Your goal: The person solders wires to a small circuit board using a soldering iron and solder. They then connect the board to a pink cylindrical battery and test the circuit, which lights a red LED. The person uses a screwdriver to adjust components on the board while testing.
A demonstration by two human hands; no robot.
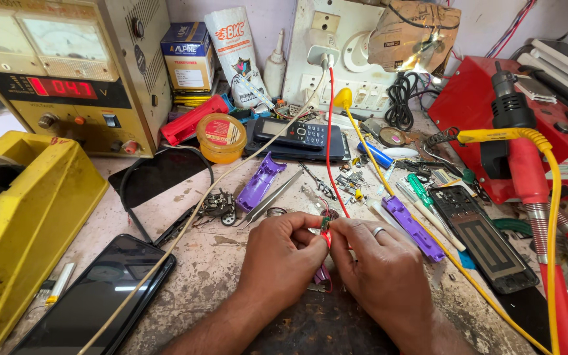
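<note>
Both forearms come in from 6 o'clock and converge. Left hand [283,253] and right hand [379,263] meet fingertip to fingertip, fingers [310,231] curled in a pinch.

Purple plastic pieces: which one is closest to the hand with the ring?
The long flat purple piece, lying just beyond the ringed right hand. The other purple piece sits farther off, up left by the tweezers.

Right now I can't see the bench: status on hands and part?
Left hand and right hand both pinching small red-wired part. Tweezers, purple casing close by. Nothing blocking.
</note>
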